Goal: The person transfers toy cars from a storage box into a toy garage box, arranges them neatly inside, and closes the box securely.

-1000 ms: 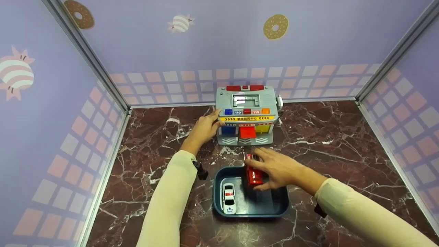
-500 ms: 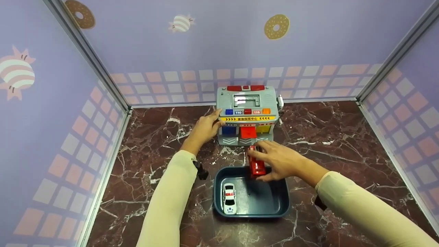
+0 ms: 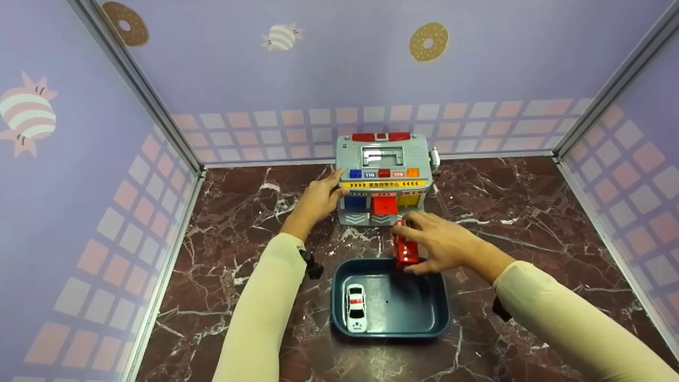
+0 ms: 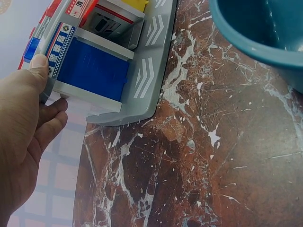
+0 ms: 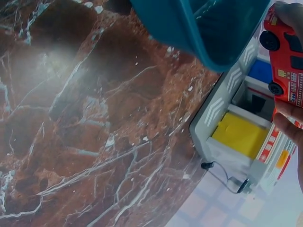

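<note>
My right hand point(image 3: 443, 241) grips a red toy fire truck point(image 3: 406, 250) between thumb and fingers, over the far rim of a dark blue-green tub point(image 3: 443, 318). In the right wrist view the truck point(image 5: 287, 61) is held up in the air, side and wheels showing. At the back, a grey toy rescue station point(image 3: 347, 148) has blue, red and yellow doors; the middle red door point(image 3: 385, 205) is raised. My left hand point(image 3: 316, 200) holds the station's left front corner, its thumb on the roof edge in the left wrist view. A white toy police car point(image 3: 356, 313) lies inside the tub's left side.
All stands on a dark red marbled surface point(image 3: 238, 318). Purple patterned walls point(image 3: 350, 69) close in the back and both sides. A small keychain-like cord point(image 5: 227, 177) hangs from the station's right side.
My right hand has lifted the fire truck out of the tub and carried it forward and slightly right, toward the station. My left hand stays at the station's corner.
</note>
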`<state>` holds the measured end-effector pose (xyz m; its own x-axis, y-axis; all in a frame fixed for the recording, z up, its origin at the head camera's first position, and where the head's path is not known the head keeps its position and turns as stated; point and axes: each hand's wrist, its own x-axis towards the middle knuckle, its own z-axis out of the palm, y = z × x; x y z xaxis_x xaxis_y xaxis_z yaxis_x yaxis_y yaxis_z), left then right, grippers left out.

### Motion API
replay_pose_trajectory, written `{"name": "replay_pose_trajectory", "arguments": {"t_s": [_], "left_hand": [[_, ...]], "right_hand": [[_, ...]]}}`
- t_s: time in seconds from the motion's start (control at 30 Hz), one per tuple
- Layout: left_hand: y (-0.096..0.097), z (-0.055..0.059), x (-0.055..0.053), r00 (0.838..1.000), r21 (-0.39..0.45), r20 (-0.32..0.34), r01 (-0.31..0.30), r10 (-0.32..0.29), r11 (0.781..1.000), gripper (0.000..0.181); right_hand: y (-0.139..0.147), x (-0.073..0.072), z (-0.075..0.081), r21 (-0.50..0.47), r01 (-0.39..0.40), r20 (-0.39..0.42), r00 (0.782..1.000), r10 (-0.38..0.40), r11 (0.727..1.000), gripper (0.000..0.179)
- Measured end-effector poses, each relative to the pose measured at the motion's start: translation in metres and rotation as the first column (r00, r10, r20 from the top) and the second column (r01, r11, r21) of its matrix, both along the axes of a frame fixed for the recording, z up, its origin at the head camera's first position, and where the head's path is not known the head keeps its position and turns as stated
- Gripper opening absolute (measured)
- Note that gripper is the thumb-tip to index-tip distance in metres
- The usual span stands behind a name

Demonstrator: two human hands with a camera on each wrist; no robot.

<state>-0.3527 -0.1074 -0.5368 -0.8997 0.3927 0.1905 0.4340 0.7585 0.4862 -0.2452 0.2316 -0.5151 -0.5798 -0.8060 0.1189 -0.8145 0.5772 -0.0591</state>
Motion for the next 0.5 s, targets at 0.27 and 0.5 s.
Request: {"name": "replay_pose_trajectory", "arguments": {"t_s": [0.27,0.5], "left_hand": [[-0.001,0.000,-0.001,1.000,0.008,-0.002,-0.004,0.004,1.000,0.067],[-0.002,-0.001,-0.001,1.000,0.027,0.000,0.007,-0.007,1.000,0.068]], "right_hand": [[0.016,-0.010,-0.005,-0.031,0.050,0.029,0.998,-0.049,0.998,0.093],[0.025,-0.018,-0.008,-0.038,0.115,0.049,0.992,-0.113,0.993,0.094]]}}
